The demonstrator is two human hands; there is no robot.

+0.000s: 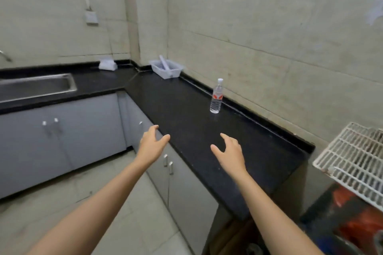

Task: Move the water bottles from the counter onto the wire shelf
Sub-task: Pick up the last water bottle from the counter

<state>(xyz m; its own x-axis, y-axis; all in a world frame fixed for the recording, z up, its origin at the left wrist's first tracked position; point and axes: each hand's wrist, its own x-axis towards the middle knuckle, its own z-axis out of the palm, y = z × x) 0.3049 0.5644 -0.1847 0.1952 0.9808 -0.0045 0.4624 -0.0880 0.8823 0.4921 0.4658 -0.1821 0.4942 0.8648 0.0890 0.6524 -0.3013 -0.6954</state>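
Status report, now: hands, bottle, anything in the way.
Left hand and right hand open, holding nothing. One water bottle upright on the counter, near the wall. Wire shelf at right. Nothing between hands and bottle.

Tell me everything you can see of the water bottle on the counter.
The bottle is small, of clear plastic, with a white cap and a white label bearing red marks. It looks full of clear water and sealed. It stands upright on the black counter, near the back edge by the wall, apart from everything else. Only the counter touches it: the left hand and right hand hover nearer the camera, open and short of it.
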